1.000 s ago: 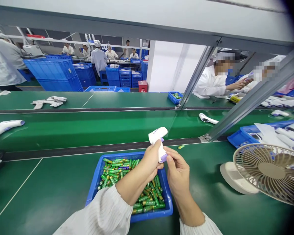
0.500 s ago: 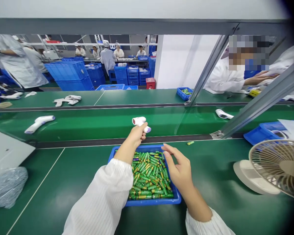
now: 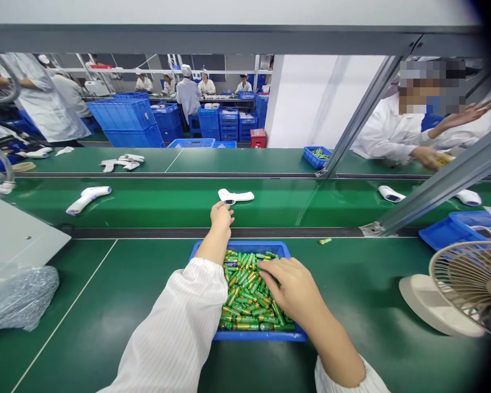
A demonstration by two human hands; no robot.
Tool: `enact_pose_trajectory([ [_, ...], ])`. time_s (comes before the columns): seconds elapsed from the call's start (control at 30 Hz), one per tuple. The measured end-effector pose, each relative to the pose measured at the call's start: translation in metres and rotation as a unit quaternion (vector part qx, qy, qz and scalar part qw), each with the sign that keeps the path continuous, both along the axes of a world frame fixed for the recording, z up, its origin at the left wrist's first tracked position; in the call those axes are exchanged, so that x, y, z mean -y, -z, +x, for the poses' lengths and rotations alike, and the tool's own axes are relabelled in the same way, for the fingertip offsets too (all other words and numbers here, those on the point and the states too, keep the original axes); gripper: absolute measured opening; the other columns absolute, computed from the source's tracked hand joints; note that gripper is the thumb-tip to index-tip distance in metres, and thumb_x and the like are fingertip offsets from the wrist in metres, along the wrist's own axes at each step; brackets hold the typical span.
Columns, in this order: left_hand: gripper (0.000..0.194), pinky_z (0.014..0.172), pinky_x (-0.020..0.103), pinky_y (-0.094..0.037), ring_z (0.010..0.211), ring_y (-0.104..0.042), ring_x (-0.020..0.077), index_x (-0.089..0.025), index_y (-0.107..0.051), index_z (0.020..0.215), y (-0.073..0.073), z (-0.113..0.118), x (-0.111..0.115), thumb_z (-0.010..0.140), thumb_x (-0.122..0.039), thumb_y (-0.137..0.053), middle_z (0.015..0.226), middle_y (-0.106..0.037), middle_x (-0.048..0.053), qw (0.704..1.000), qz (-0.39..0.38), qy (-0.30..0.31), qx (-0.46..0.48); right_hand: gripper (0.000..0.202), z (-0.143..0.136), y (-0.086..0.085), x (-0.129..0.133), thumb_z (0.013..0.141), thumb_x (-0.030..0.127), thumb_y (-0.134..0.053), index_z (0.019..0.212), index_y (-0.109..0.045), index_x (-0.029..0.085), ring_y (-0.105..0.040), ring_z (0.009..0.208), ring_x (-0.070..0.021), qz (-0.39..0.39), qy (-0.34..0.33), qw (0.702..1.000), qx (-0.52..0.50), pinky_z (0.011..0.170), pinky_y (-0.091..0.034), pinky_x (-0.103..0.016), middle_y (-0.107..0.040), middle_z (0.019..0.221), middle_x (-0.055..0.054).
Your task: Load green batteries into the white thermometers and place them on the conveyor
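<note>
A white thermometer-like device [image 3: 242,196] lies on the raised green belt, its handle toward the right. My left hand [image 3: 222,216] is at the near side of its head, beside the small dark screen, fingers loosely bent and not wrapped round it. Below, a blue tray [image 3: 262,337] full of green-and-gold batteries [image 3: 245,292] stands on the green table. My right hand [image 3: 288,284] hovers over the tray's right part, thumb and forefinger a little apart at the batteries; its other fingers are mostly hidden.
More white devices lie on the belt at left [image 3: 89,199] and right [image 3: 391,194]. A single battery [image 3: 324,240] rests beyond the tray. A beige fan [image 3: 439,305] and a blue bin [image 3: 454,232] stand right; a slanted metal post [image 3: 360,117] rises there. Plastic-wrapped material [image 3: 24,297] sits left. Co-workers are beyond.
The device has left my left hand's grasp and lies on the belt, turned handle to the right. My right hand has moved left over the batteries. The view has shifted slightly left.
</note>
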State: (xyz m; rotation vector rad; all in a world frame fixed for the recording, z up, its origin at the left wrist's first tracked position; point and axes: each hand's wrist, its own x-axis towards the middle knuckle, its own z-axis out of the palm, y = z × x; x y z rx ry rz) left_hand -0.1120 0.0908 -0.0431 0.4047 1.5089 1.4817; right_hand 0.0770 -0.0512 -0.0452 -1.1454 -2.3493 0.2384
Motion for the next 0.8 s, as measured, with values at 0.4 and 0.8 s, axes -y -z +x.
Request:
enact_pose_trajectory([
  [0.4, 0.024, 0.049, 0.022, -0.037, 0.063, -0.057, 0.0095, -0.015, -0.055, 0.106, -0.013, 0.005, 0.007, 0.082, -0.014, -0.054, 0.099, -0.061, 0.008, 0.999, 0.025, -0.007, 0.043, 0.025, -0.036, -0.010, 0.000, 0.077, 0.002, -0.049, 0.091, -0.063, 0.017, -0.056, 0.088, -0.0221, -0.093, -0.047, 0.978, 0.180, 0.077, -0.038, -0.032, -0.065, 0.091, -0.005],
  [0.8, 0.024, 0.051, 0.022, -0.037, 0.062, -0.057, 0.0090, -0.017, -0.057, 0.103, -0.015, 0.008, 0.009, 0.079, -0.015, -0.057, 0.101, -0.061, 0.007, 0.999, 0.025, 0.006, 0.044, 0.013, -0.036, -0.019, -0.002, 0.086, 0.012, -0.055, 0.084, -0.066, 0.019, -0.063, 0.087, -0.0209, -0.157, -0.025, 0.963, 0.216, 0.074, -0.039, -0.031, -0.070, 0.087, -0.003],
])
